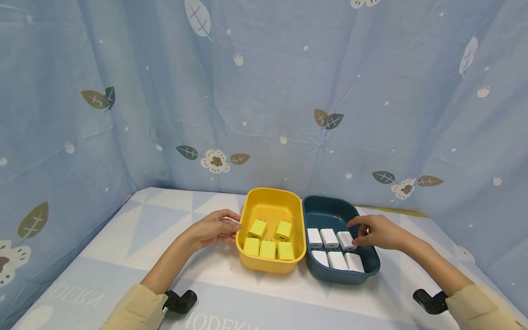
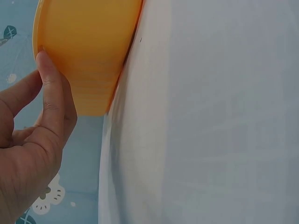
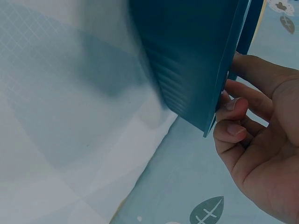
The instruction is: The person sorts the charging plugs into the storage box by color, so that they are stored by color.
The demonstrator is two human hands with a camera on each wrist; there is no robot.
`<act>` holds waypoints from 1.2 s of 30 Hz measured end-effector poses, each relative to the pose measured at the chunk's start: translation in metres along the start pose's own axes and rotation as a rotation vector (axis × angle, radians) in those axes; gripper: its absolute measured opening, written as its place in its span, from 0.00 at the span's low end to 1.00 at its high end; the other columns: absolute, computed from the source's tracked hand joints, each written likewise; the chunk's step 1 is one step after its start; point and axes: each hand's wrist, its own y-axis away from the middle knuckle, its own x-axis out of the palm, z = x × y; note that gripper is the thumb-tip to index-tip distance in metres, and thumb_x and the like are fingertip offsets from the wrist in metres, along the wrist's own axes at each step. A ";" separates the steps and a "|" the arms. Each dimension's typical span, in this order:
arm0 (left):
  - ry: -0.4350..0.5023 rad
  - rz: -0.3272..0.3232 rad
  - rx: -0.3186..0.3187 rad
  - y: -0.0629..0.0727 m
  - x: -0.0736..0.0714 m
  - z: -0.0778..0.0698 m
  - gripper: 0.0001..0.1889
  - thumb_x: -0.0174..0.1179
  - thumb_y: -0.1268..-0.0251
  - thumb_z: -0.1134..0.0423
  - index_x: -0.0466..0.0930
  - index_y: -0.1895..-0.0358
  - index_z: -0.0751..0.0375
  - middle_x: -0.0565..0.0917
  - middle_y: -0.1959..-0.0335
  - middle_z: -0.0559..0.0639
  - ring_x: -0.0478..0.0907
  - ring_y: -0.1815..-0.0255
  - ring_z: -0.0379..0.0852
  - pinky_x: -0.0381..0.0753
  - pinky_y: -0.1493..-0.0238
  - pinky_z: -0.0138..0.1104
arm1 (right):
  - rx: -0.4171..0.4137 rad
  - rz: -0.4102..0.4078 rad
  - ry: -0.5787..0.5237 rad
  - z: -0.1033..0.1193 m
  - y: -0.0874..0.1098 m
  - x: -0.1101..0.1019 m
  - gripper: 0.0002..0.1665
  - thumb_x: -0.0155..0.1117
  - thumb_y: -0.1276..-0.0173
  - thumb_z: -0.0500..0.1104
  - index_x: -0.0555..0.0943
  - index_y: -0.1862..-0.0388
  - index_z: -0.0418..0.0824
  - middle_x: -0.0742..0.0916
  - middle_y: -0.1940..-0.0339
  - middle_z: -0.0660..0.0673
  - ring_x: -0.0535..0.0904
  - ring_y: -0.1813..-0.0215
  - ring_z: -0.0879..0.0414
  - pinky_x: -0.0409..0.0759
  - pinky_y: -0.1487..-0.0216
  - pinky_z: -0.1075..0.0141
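A yellow plastic bin (image 1: 272, 265) holds several yellow charger plugs (image 1: 267, 250). Against its right side stands a dark blue bin (image 1: 340, 276) with white charger plugs (image 1: 328, 239) in two rows. My left hand (image 1: 212, 229) is at the yellow bin's left side; in the left wrist view a fingertip (image 2: 46, 63) touches the wall near the rim. My right hand (image 1: 377, 231) reaches over the blue bin's right rim, thumb and index finger bent about the right-hand white charger plug (image 1: 346, 241) of the back row. In the right wrist view the blue wall hides those fingertips.
Both bins rest on a table (image 1: 173, 270) with a white and pale blue patterned cover. A blue curtain (image 1: 272, 91) with leaf prints hangs close behind and at both sides. Black wrist mounts (image 1: 181, 301) sit under both forearms.
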 end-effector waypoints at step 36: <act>-0.015 0.003 0.020 0.001 0.000 0.002 0.20 0.61 0.30 0.68 0.66 0.41 0.71 0.82 0.58 0.61 0.83 0.67 0.48 0.86 0.58 0.38 | -0.008 -0.092 -0.031 -0.006 0.016 -0.004 0.26 0.73 0.38 0.44 0.80 0.44 0.34 0.79 0.72 0.53 0.73 0.73 0.60 0.73 0.76 0.68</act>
